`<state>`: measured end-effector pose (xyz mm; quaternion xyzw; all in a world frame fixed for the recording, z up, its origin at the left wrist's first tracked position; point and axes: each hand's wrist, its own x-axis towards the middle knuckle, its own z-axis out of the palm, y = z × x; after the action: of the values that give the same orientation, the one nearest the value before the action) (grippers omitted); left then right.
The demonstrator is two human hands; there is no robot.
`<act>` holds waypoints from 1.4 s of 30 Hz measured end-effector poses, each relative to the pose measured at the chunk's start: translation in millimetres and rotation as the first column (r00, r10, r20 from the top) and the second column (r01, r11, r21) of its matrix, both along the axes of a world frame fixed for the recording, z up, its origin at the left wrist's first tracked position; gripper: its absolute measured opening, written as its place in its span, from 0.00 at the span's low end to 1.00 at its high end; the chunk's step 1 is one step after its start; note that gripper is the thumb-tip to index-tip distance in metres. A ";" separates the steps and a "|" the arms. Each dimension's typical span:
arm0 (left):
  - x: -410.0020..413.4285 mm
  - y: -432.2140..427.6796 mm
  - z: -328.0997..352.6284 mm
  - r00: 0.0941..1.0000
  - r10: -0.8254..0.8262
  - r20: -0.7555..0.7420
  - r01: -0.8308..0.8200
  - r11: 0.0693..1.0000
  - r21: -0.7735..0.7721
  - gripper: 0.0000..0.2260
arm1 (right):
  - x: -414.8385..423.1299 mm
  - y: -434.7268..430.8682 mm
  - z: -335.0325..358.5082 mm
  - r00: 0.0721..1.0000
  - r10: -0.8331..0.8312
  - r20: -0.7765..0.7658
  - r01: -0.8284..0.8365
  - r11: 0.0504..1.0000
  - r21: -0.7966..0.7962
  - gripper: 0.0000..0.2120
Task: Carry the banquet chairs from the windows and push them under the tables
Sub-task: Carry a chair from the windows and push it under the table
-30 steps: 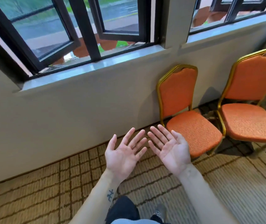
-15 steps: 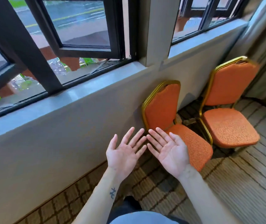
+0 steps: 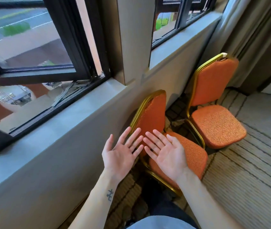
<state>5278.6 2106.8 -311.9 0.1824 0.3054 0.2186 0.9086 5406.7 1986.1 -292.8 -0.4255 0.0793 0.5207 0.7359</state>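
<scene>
Both hands hover palm-up, fingers straight and spread, holding nothing: the left hand (image 3: 119, 156) is by the backrest and the right hand (image 3: 167, 156) over the seat of the nearer orange-upholstered, gold-framed banquet chair (image 3: 149, 116). This chair stands close against the beige wall (image 3: 65, 162) under the grey window sill (image 3: 49, 134). A second orange gold-framed chair (image 3: 217, 126) sits just beside it, near the beige curtain (image 3: 255, 38). Lifted carelessly, the nearer chair's frame could scrape the wall, catch the sill's edge or knock its neighbour's legs. The striped carpet (image 3: 247, 179) on the right offers open room to swing it out
</scene>
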 end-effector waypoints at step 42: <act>229.8 191.9 -74.7 0.921 -0.181 -0.344 0.219 0.973 0.076 0.23 | 188.3 183.9 -111.0 0.984 -0.150 -0.096 0.130 0.974 -0.188 0.24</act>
<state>5508.3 2298.7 -386.6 0.2982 0.4223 0.1075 0.8492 5595.0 2170.0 -403.8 -0.4548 0.1963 0.4807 0.7235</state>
